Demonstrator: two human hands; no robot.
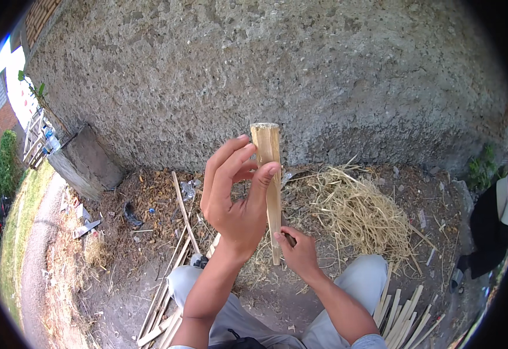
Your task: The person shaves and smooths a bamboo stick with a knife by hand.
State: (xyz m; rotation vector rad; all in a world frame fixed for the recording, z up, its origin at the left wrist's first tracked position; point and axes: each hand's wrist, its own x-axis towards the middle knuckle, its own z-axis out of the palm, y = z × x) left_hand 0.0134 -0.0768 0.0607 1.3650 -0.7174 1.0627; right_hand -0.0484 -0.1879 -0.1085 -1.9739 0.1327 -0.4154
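Observation:
A tapered piece of wood (273, 200) stands upright in front of me, its broad, flat-cut end at the top and its narrow end low. My left hand (233, 192) is beside its upper part with fingers apart and curved. The left thumb overlaps the wood's face, and a fingertip comes up to its left edge; firm contact cannot be made out. Lower down, my right hand (299, 253) is closed at the wood's narrow part, its thumb at the right edge. Something dark shows among the right fingers, too small to name.
A rough grey wall (324, 75) rises ahead. At its foot lies a heap of pale shavings (364, 212). Split sticks (402, 320) lie by my right knee, with long strips (167, 285) on the left. A concrete block (88, 163) stands against the wall.

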